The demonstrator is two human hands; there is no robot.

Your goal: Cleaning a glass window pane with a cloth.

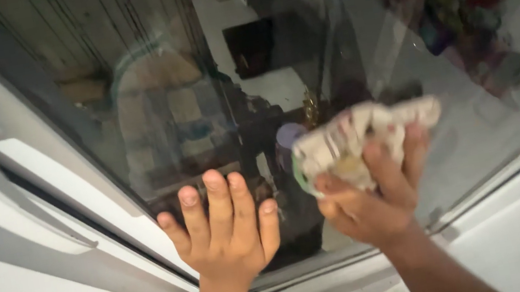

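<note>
The right hand (372,194) is clamped on a crumpled wad of pale printed paper (358,139), pressing it against the large clear glass pane (190,73) near its lower edge. The left hand (224,227) lies flat beside it, fingers spread, holding nothing, braced on the same glass. To wipe well, I'd judge firm overlapping strokes best, working toward the white plastic window frame (39,227) and into the bottom corner.
</note>
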